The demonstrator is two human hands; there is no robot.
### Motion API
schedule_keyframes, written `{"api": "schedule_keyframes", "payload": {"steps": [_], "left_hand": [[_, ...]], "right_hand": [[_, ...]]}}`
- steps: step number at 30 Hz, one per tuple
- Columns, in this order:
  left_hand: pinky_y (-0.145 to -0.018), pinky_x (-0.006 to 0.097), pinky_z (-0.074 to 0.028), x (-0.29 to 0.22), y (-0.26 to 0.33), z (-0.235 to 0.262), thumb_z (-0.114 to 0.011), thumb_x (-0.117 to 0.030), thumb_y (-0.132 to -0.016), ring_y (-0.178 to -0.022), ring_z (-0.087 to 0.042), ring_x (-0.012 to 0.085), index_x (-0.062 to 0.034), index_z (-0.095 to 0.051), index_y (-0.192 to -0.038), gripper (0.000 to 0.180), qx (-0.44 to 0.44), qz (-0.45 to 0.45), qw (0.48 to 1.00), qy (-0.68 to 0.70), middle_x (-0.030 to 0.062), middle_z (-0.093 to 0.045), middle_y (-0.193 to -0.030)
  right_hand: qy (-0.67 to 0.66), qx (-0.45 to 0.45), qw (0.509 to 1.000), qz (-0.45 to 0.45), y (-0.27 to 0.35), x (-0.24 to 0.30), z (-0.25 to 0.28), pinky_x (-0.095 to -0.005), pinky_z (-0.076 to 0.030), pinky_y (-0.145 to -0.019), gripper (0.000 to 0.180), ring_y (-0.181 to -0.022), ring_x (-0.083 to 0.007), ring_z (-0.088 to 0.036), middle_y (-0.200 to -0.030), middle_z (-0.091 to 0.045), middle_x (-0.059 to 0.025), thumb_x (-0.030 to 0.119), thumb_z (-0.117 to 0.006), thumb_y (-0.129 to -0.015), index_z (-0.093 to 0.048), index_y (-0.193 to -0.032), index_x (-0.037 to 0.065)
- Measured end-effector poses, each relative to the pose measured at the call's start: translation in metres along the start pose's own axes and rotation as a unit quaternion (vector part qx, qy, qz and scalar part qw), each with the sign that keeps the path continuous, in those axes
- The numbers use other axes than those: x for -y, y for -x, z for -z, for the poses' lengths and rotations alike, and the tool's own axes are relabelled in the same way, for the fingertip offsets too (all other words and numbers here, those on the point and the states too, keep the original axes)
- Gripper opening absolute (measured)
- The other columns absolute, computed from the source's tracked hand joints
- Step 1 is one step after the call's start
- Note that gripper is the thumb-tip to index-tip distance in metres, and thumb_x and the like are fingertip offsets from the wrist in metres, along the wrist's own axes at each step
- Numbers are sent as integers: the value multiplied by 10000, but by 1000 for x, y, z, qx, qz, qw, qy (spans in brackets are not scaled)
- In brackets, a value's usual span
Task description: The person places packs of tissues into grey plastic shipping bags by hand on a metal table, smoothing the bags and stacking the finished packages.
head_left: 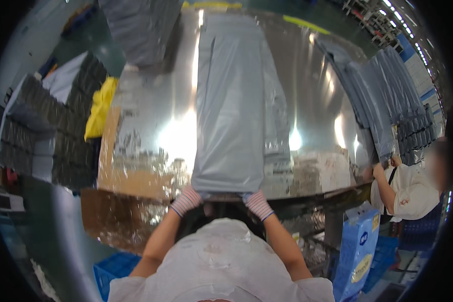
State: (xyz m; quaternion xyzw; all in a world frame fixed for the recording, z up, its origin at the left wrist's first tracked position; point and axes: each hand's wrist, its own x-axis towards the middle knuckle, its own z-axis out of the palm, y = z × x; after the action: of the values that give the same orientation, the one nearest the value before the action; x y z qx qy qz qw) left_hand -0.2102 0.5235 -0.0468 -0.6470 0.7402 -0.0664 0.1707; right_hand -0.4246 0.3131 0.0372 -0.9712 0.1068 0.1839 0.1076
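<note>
A long grey plastic sheet (230,110) lies lengthwise over the shiny metal tabletop (151,95), its near edge at the table's front. My left hand (187,200), in a red-and-white striped glove, grips the near left corner of the sheet. At the near right corner my right hand (258,205), gloved the same way, is closed on the edge too. The fingertips of both hands are partly hidden by the plastic. Beneath the sheet, a second grey layer (276,110) sticks out along its right side.
Grey wrapped stacks (55,126) stand at the left beside a yellow cloth (101,108). Another grey stack (141,30) is at the far left. At the right, a co-worker (412,191) handles grey sheets (372,95). A blue package (356,251) stands near right; a blue crate (113,272) sits low left.
</note>
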Motion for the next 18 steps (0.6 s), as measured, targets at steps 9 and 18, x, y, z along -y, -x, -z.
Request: {"api": "schedule_keyframes", "payload": {"steps": [9,18], "left_hand": [[-426,217,-373,26,42,154,-586,-270,-828,-452,-471,77,-10,-614,-848,263,162,214,495,827,26,-515,-541],[-716,418,-472,-15,-49,72,-465,-353,-841,-794,-593,340,-61,-618,-946,346,47,164,910,379,186,-623,-846]], "right_hand": [[-536,-186,763,-310,64,-32,-11,-314,-459,-744,522,-890,-183,-560,-1025,-586,-164,254,-614,-807,-447,-1198,-49],[-700,-134,647,-272,62,-23,-57,-272,-534,-564,264,-724,-130,-561,-950,-617,-67,-20,-502,-825,-588,-1075,-12]]}}
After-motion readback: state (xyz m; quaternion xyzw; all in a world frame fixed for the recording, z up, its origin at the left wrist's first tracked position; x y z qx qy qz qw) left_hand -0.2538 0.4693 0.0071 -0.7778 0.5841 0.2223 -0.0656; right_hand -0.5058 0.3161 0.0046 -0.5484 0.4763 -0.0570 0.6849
